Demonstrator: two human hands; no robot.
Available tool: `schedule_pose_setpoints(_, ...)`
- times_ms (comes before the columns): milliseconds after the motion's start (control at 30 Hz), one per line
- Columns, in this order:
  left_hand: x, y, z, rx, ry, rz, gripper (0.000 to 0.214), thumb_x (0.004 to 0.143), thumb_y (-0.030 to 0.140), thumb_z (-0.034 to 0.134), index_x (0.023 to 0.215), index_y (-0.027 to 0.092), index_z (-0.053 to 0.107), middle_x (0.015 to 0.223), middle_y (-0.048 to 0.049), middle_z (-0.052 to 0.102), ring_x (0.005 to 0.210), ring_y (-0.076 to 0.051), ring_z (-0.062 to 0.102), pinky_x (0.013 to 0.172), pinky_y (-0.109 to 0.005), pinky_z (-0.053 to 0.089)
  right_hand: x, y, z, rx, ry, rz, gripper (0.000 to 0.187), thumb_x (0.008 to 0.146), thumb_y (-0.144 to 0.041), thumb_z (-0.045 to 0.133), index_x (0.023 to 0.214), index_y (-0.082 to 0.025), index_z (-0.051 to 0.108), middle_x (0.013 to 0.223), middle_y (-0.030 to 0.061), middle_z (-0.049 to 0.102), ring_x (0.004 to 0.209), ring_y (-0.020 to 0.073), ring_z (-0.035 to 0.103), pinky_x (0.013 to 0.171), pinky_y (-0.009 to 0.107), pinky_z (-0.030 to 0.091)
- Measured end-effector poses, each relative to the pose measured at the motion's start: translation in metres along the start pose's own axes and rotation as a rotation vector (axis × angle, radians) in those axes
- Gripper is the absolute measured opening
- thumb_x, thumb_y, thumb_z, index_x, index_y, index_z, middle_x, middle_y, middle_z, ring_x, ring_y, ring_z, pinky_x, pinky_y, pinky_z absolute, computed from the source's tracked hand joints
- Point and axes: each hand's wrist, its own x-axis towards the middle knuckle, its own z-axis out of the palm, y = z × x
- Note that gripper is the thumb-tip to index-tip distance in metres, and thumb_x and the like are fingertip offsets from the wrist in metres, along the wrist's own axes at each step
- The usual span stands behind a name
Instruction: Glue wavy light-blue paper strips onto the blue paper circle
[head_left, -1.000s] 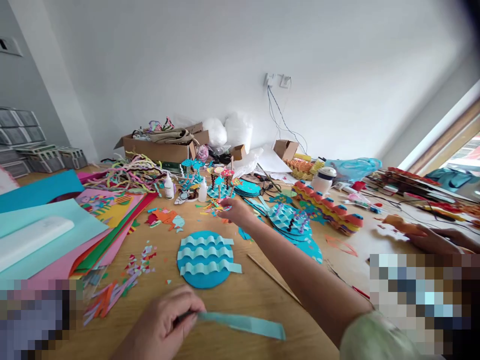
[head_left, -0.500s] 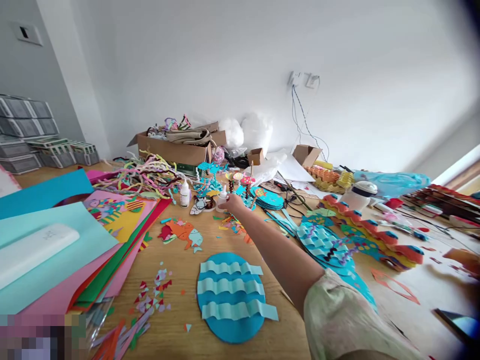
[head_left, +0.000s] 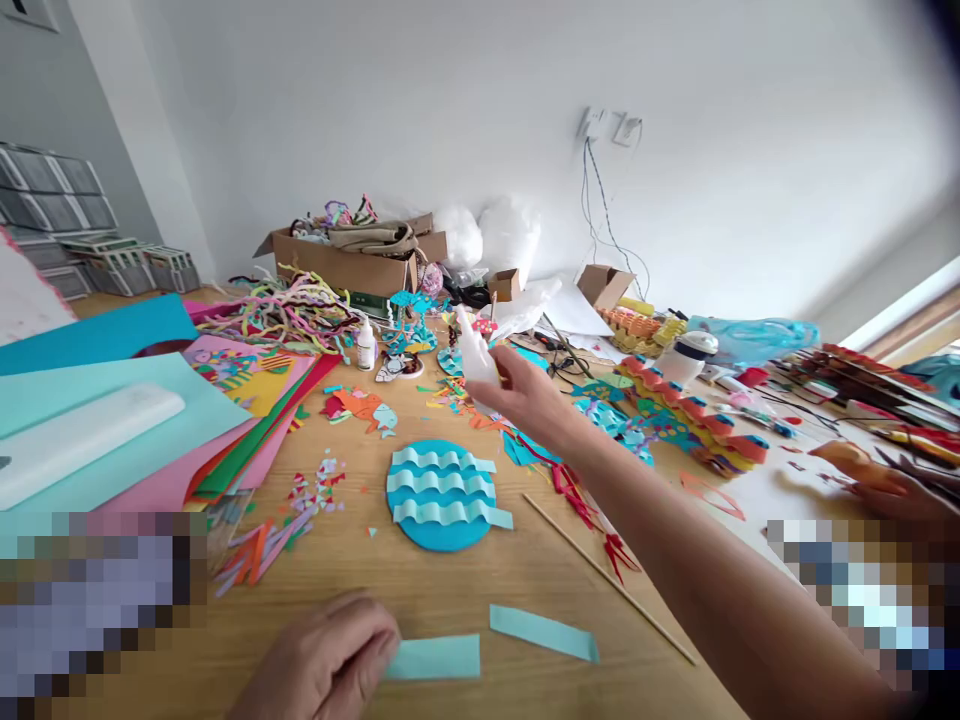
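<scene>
My right hand (head_left: 521, 395) is closed around a white glue bottle (head_left: 476, 358), its nozzle pointing up, raised over the far part of the table. Low in the view my left hand (head_left: 322, 655), fingers curled together, grips the left end of a light blue paper strip (head_left: 441, 657). A second light blue paper strip (head_left: 544, 634) lies just to the right. Between my hands and the far clutter is a round blue card (head_left: 442, 540) with three wavy light blue strips across it. A thin wooden stick (head_left: 600, 570) lies beneath my right forearm.
Coloured paper sheets (head_left: 225, 440) are stacked left, with paper scraps (head_left: 319, 485) beside them. Behind stand another glue bottle (head_left: 366, 348), pipe cleaners (head_left: 277, 315) and a cardboard box (head_left: 341, 265). A painted egg-carton strip (head_left: 690, 410) lies right, near another person's hand (head_left: 840, 460).
My right hand has lifted the glue bottle off the table and drawn it nearer. My left hand has come into view at the paper strip. The view has tipped downward.
</scene>
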Motion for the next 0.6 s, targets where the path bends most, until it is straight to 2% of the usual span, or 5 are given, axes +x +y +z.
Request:
schedule_pose_setpoints(67,-0.003,0.005,0.0,0.05,0.015,-0.014,0.03,0.089,0.03,0.037,0.063,0.021,0.049,0.057,0.005,0.055,0.054,-0.008,0.053,0.052,-0.015,0.037,-0.04,0.001,-0.009,0.123,-0.071,0.02,0.021,0.076,-0.037,0.054,0.088,-0.019,0.053,0.066,-0.0015,0.058,0.058,0.0134,0.053,0.052,0.023,0.035)
schedule_pose_setpoints(200,-0.005,0.009,0.004,0.15,0.041,0.051,0.034,0.087,0.029,0.037,0.054,0.02,0.041,0.051,0.0053,0.049,0.047,-0.008,0.047,0.046,-0.017,0.033,-0.1,0.015,-0.008,0.235,0.056,0.138,0.033,0.067,-0.043,0.065,0.089,-0.021,0.054,0.068,-0.0023,0.055,0.054,0.0118,0.047,0.046,0.022,0.031)
schedule_pose_setpoints(267,-0.005,0.01,0.007,0.205,0.037,0.086,0.034,0.086,0.026,0.037,0.053,0.02,0.04,0.05,0.0048,0.048,0.046,-0.008,0.047,0.047,-0.018,0.032,-0.119,0.022,-0.001,0.391,0.109,0.209,0.036,0.063,-0.043,0.069,0.085,-0.021,0.052,0.062,-0.0048,0.05,0.05,0.0103,0.042,0.044,0.021,0.029)
schedule_pose_setpoints(433,-0.003,0.011,0.018,0.362,0.047,0.09,0.027,0.082,0.018,0.037,0.059,0.02,0.05,0.056,0.0017,0.056,0.053,-0.012,0.053,0.051,-0.021,0.036,-0.143,0.027,0.021,0.855,0.218,0.306,0.041,0.057,-0.039,0.075,0.085,-0.021,0.051,0.059,-0.0058,0.05,0.05,0.0091,0.041,0.045,0.02,0.029)
schedule_pose_setpoints(600,-0.001,-0.001,0.021,0.376,0.061,0.078,0.031,0.078,0.009,0.034,0.083,0.022,0.062,0.075,-0.0021,0.066,0.069,-0.015,0.062,0.064,-0.024,0.046,-0.145,0.029,0.037,1.103,0.283,0.305,0.037,0.055,-0.032,0.077,0.081,-0.019,0.055,0.07,-0.0015,0.056,0.057,0.0097,0.046,0.048,0.02,0.033)
